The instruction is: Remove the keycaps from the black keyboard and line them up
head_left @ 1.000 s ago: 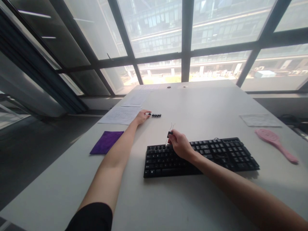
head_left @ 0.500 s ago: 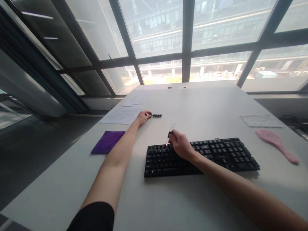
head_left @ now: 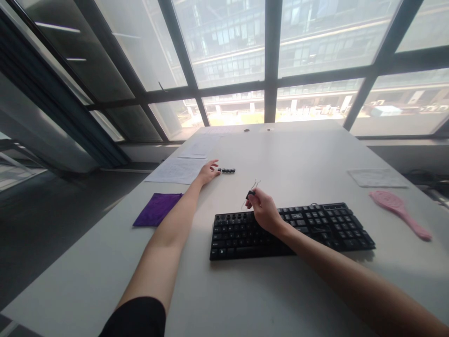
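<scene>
So my left hand point(head_left: 207, 174) is stretched out over the white table point(head_left: 294, 161), right at the left end of a short row of little black keycaps point(head_left: 228, 171). Those fingers are loose and spread apart, nothing pinched between them as far as I can see, though I honestly can't tell if my thumb is brushing the end cap or just sitting beside it. The caps are lined up side by side, well beyond the back edge of the black keyboard point(head_left: 233, 238).

My right hand point(head_left: 265, 211) is the busy one: thumb and fingers closed around the black middle of a wire keycap puller point(head_left: 250, 194). One pair of thin wires pokes up past my knuckles, the other end slants down near the back edge of the board. Too fine to say if it touches anything. My wrist and forearm cross over the keys, hiding a chunk of them.

Around that, there's a flat purple pouch point(head_left: 157, 209) by my left forearm, some printed sheets point(head_left: 177, 170) along the left edge, and over to the right a pink paddle-shaped thing with a handle point(head_left: 400, 210), lying just in front of a thin clear packet point(head_left: 377, 178).
</scene>
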Demonstrator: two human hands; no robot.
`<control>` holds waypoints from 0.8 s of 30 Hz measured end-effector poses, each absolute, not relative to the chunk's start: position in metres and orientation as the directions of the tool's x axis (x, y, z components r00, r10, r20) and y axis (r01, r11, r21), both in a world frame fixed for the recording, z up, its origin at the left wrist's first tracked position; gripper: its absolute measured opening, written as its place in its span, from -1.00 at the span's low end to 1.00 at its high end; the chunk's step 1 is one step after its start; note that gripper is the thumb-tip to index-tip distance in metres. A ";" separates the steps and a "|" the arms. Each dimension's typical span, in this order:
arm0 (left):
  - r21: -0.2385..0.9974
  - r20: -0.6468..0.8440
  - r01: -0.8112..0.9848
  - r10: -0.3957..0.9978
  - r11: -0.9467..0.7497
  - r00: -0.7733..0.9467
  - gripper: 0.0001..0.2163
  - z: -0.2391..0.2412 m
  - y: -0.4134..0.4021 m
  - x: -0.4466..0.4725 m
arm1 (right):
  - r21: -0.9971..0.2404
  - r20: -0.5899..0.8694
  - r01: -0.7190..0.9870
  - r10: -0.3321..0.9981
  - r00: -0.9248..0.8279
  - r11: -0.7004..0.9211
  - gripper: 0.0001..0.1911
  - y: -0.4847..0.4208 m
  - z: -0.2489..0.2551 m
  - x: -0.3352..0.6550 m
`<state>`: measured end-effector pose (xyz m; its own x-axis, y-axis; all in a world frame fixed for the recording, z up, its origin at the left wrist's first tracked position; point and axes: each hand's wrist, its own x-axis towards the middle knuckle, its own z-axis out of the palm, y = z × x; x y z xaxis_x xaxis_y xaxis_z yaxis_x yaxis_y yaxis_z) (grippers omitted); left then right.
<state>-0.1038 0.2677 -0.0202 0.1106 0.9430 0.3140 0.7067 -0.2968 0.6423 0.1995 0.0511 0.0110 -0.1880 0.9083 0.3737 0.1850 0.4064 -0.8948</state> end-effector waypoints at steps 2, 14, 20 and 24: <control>0.634 0.360 0.714 0.931 -0.295 0.065 -0.30 -0.016 0.258 -0.100 | -0.905 0.376 0.146 0.912 -0.162 0.399 -0.80 0.052 0.013 0.200; 0.529 0.427 0.679 0.851 -0.510 0.307 -0.81 0.033 0.106 0.013 | -0.892 0.322 0.249 0.916 -0.239 0.378 -0.81 0.057 0.018 0.228; 0.578 0.329 0.646 0.867 -0.499 0.375 -0.79 0.018 0.046 0.055 | -0.861 0.339 0.283 0.892 -0.301 0.423 -0.79 0.055 0.013 0.228; 0.607 0.341 0.637 0.880 -0.475 0.331 -0.76 0.012 0.041 0.056 | -0.837 0.356 0.290 0.864 -0.357 0.465 -0.79 0.055 0.014 0.229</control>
